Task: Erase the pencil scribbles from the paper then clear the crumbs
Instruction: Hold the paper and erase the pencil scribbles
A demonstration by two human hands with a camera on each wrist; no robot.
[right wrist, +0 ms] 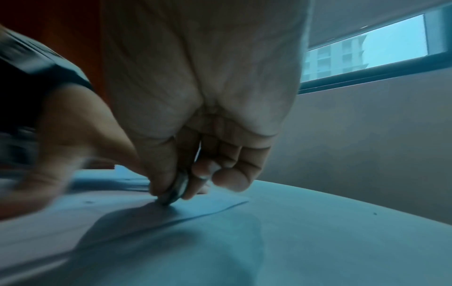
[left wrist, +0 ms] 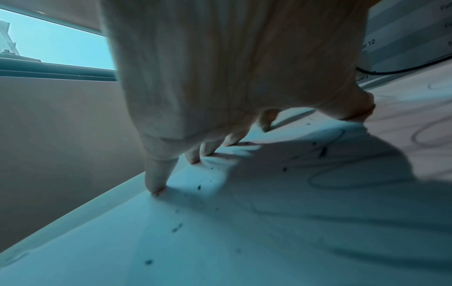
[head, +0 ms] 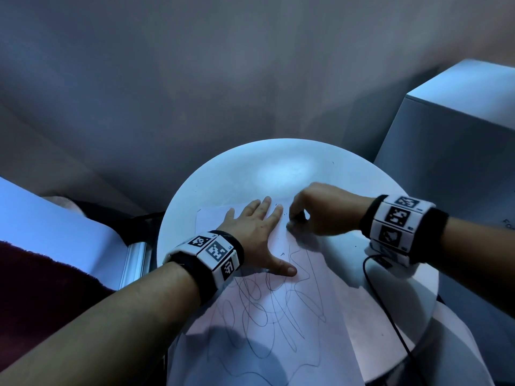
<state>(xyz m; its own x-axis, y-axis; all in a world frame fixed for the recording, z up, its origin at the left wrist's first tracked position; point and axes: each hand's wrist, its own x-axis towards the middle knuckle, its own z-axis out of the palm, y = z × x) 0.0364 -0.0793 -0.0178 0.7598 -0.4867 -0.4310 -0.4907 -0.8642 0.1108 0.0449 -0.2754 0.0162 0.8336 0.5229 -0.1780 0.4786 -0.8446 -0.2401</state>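
The erasing step is in hand: the left hand [head: 252, 227] presses flat on the paper [head: 281, 324] on the desk [head: 390, 307], the right hand [head: 320, 210] pinches an eraser [right wrist: 177, 190] at its far edge. Next, the near scribbles [head: 267, 302] probably need rubbing.

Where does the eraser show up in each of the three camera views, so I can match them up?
Head: the eraser is right of centre, pinched in the right hand, its tip on the paper.
Left wrist: not in it; only the left hand pressing on the paper.
Right wrist: centre, the eraser between thumb and fingertips, its tip on the paper.
Shared landmark: the paper's edge on the round table.
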